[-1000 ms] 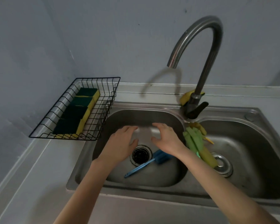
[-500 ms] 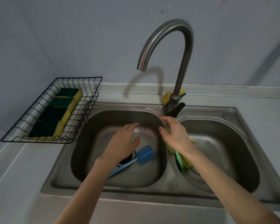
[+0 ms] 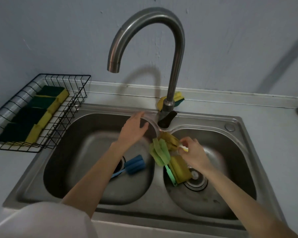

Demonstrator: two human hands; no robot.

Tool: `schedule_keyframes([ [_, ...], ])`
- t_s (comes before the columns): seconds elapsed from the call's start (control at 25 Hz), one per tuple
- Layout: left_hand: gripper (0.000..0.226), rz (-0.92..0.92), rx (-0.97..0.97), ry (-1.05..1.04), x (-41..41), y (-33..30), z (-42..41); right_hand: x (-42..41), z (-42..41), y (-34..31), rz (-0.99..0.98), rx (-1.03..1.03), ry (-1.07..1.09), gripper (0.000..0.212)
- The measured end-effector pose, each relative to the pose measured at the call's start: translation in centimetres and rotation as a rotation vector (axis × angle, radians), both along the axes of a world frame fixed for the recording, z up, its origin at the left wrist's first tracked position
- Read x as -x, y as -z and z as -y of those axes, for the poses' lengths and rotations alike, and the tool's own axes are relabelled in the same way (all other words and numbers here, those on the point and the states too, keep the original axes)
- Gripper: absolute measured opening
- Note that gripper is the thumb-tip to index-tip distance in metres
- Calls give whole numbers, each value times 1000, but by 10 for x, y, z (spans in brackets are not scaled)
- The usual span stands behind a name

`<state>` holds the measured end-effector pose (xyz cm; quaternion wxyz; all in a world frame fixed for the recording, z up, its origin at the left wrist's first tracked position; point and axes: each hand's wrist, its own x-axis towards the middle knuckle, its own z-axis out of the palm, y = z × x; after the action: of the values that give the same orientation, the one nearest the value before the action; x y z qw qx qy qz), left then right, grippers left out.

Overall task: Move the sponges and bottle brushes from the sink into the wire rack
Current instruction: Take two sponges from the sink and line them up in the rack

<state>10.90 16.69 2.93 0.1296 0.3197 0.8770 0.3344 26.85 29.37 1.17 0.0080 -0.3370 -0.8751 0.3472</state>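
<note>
A black wire rack (image 3: pixel 72 107) stands left of the sink and holds several green-and-yellow sponges (image 3: pixel 41 115) in a row. The steel double sink (image 3: pixel 236 121) has a blue bottle brush (image 3: pixel 134 164) lying in its left basin. In the right basin a green bottle brush (image 3: pixel 159 152) and a yellow bottle brush (image 3: pixel 169 139) lean against the divider, with a yellow sponge (image 3: pixel 180 170) beside them. My right hand (image 3: pixel 194 155) pinches the yellow brush's handle. My left hand (image 3: pixel 132 133) hovers open over the left basin's far rim, holding nothing.
The tall curved faucet (image 3: pixel 175 66) rises from the divider just behind both hands. One more yellow-and-green sponge (image 3: pixel 177 97) sits on the ledge behind the faucet base. The right drain (image 3: pixel 194 182) lies under my right wrist. A white sleeve shows at bottom left.
My right hand has dropped into the right basin and closed on the yellow brush. My left hand rose from the blue brush toward the far rim. The camera came closer.
</note>
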Motion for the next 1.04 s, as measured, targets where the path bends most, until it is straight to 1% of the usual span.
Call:
schedule_keyframes([
  [0.12,54,52,38,-9,13,14,-24,-4,-14,27,158,73,-19,39],
  [0.2,58,74,48,-1,20,21,-37,-4,-21,44,250,108,-68,45],
  [0.36,63,97,25,19,35,30,-62,-1,-33,73,367,170,-130,55],
  [0.48,67,137,16,11,52,35,-82,5,-39,95,453,209,-167,59],
  [0.6,68,150,-9,5,63,35,-99,12,-40,110,448,273,-118,64],
  [0.76,67,141,-60,79,77,40,-112,18,-45,118,408,259,-43,74],
  [0.88,60,137,-82,133,82,43,-117,20,-45,122,428,258,-40,79],
  [1.04,48,46,-109,200,84,48,-121,20,-45,125,435,226,-52,79],
])
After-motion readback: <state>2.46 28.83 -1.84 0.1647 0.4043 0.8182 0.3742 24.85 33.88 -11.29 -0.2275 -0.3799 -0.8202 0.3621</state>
